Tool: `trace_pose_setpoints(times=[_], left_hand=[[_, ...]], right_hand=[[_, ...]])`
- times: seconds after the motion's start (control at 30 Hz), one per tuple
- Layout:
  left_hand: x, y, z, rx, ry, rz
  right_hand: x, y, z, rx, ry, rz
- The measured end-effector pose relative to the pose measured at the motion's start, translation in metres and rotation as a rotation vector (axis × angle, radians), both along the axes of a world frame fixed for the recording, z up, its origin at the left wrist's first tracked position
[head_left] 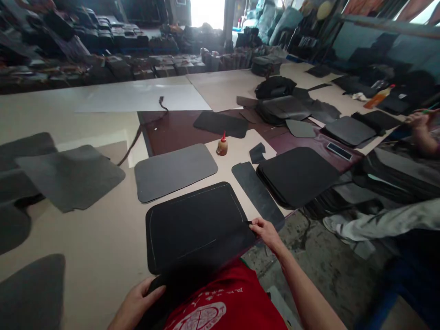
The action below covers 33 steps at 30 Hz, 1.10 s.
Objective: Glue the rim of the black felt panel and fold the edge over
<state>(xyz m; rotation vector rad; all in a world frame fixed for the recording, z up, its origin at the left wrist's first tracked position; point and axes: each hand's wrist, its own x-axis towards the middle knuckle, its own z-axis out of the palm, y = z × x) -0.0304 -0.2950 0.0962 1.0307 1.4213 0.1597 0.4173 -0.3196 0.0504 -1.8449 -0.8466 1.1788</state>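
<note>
A black panel (pixel 192 215) with rounded corners lies flat at the table's near edge, thin pale lines marked just inside its border. Across its near side stretches a thin black sheet (pixel 206 256), dark against the panel, so their boundary is hard to make out. My right hand (pixel 267 233) pinches the sheet's corner by the panel's right end. My left hand (pixel 142 295) grips its other end, low at the near left, thumb on top. The sheet's lower part hangs in front of my red shirt (pixel 223 298).
A grey panel (pixel 177 169) lies beyond the black one, beside a small glue bottle with a red tip (pixel 222 145). To the right are a dark strip (pixel 256 190) and stacked black panels (pixel 299 174). Grey pieces (pixel 70 176) lie left. Another person's hand (pixel 417 120) shows far right.
</note>
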Motion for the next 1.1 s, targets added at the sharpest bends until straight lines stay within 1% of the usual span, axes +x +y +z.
trace_pose_setpoints(times=[0.13,0.2,0.27,0.43,0.53,0.63,0.8,0.93,1.1], left_hand=[[0.006,0.008,0.013,-0.027,-0.021,0.196],[0.009,0.012,0.016,-0.077,-0.055,0.290],[0.012,0.014,0.016,-0.118,-0.083,0.354],[0.014,0.020,0.008,-0.075,-0.096,0.425],[0.013,0.024,0.002,-0.056,-0.068,0.444],[0.012,0.028,-0.001,-0.022,-0.041,0.430],[0.013,0.033,0.000,-0.013,-0.006,0.424],[0.013,0.036,-0.001,0.045,0.109,0.344],[0.013,0.039,-0.006,0.144,0.241,0.300]], right_hand=[[0.007,0.028,-0.003,0.028,-0.027,-0.001],[0.009,0.039,-0.006,0.042,-0.044,0.005],[0.010,0.047,-0.010,0.056,-0.063,0.014],[0.013,0.058,-0.023,0.054,-0.106,0.029],[0.014,0.060,-0.030,0.039,-0.131,0.030],[0.015,0.060,-0.035,0.021,-0.152,0.039],[0.015,0.059,-0.038,0.018,-0.196,0.052],[0.015,0.059,-0.038,0.010,-0.250,0.053],[0.015,0.058,-0.040,0.006,-0.315,0.054]])
